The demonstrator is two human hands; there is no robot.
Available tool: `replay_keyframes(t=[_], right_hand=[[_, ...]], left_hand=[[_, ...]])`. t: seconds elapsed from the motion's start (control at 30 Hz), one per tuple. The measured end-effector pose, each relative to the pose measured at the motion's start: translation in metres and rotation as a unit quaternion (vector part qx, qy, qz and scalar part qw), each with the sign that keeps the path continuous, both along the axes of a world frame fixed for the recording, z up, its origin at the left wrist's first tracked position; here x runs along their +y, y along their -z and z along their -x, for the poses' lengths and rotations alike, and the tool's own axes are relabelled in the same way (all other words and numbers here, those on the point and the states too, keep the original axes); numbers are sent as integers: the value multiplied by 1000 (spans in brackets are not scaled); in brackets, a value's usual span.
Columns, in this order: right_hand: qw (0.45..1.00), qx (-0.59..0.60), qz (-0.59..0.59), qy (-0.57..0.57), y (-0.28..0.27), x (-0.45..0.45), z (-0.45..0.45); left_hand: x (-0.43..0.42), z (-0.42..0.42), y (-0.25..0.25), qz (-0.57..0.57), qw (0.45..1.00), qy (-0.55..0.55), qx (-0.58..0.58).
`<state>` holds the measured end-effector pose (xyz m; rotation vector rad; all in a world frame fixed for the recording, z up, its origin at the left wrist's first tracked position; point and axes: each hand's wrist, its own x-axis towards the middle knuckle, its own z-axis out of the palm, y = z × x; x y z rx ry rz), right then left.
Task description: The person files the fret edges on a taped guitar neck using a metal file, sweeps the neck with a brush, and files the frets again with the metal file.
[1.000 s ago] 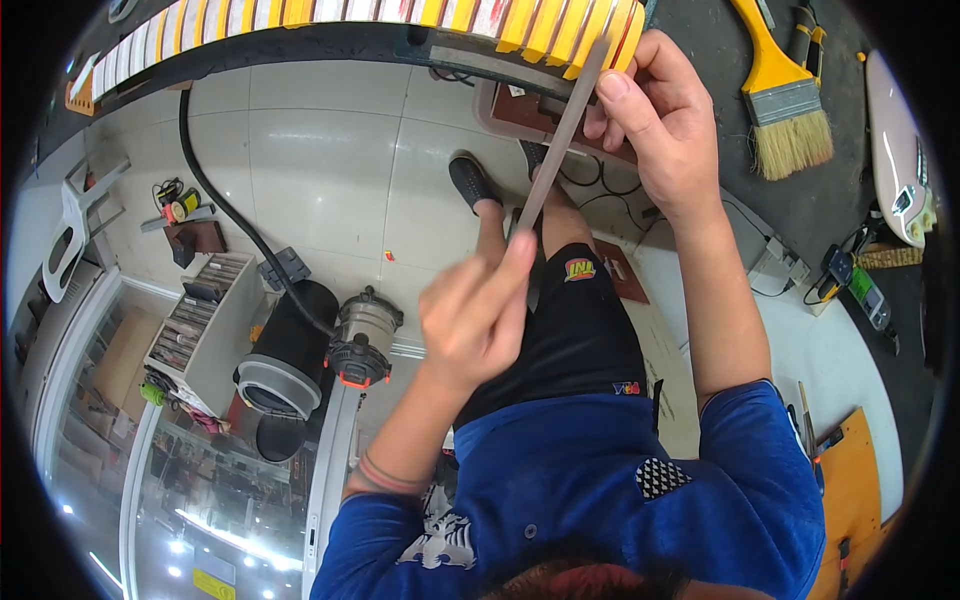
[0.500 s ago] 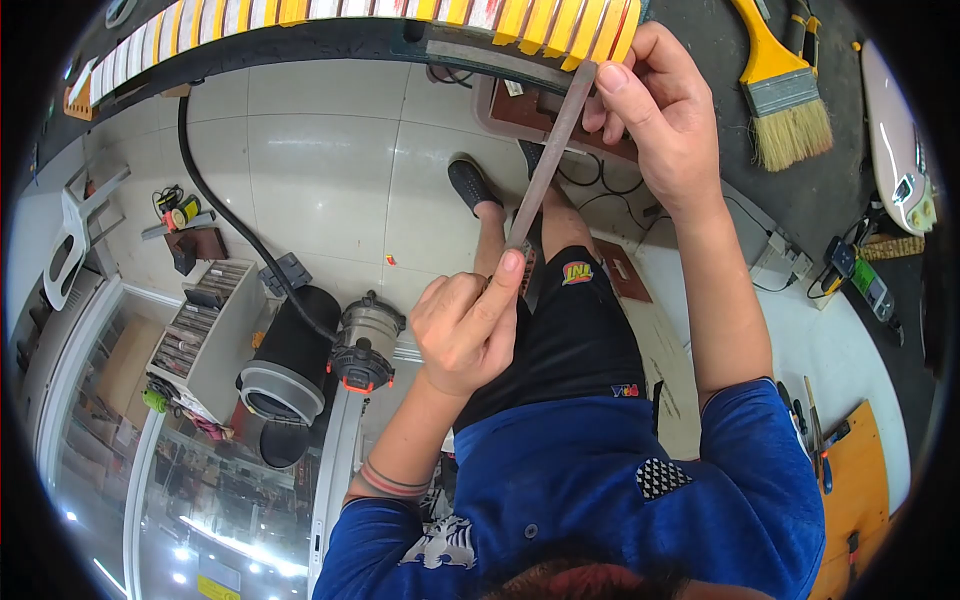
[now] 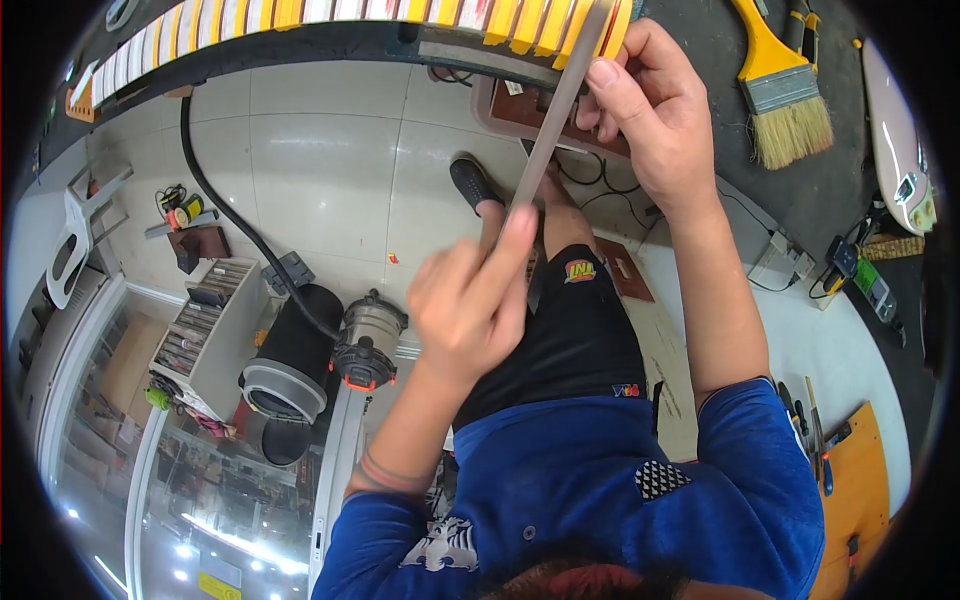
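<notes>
My left hand [image 3: 465, 300], blurred by motion, grips the lower end of a long flat grey file [image 3: 550, 145], index finger stretched along it. The file's upper end lies across the last yellow strip [image 3: 617, 25] of a row of yellow and white strips [image 3: 330, 10] on the bench edge. My right hand [image 3: 660, 110] is closed at the end of this row, with its thumb beside the file. Its fingertips seem to pinch the last yellow strip, though the contact is partly hidden.
A wide yellow paintbrush [image 3: 785, 100] lies on the dark bench [image 3: 720, 140] at right, near a pale glossy object [image 3: 893, 140]. Below at left stand a shop vacuum [image 3: 368, 340] with a black hose [image 3: 215, 195] and a shelf box [image 3: 205, 335].
The file has slid upward, away from my body, over the yellow strip. My left hand has moved up with it, while my right hand has shifted only slightly.
</notes>
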<state>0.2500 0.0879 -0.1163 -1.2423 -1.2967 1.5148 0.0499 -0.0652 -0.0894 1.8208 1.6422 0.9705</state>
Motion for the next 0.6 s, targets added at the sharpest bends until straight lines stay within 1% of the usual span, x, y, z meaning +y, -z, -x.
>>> replay_keyframes(t=[0.03, 0.1, 0.17, 0.23, 0.27, 0.3, 0.33, 0.4, 0.47, 0.53, 0.6], right_hand=[[1000, 0, 4, -2, -1, 0, 0], [1000, 0, 8, -2, -2, 0, -2], [1000, 7, 8, -2, 2, 0, -2], [1000, 4, 9, -7, 7, 3, -7], [1000, 2, 12, -9, 9, 3, -9], [995, 60, 80, 8, 5, 0, -8], [994, 75, 77, 32, -1, 1, 1], [996, 57, 41, 51, 2, 3, 6], [997, 54, 44, 30, 2, 2, 3], [998, 39, 50, 22, 2, 3, -2], [998, 47, 25, 24, 3, 3, 0]], left_hand=[[-11, 4, -6, 18, 1000, 12, -4], [-6, -2, -3, 11, 1000, -15, -9], [28, -12, -4, 5, 999, -24, -25], [76, -26, 3, -30, 998, -36, -38], [90, -30, 2, -34, 997, -39, -53], [99, -32, 2, -35, 996, -44, -69], [103, -32, -1, -28, 994, -44, -92], [99, -27, -11, 0, 984, -43, -171], [102, -19, -23, 57, 947, -59, -310], [110, -9, -36, 107, 880, -97, -453], [121, -1, -48, 134, 820, -133, -540]])
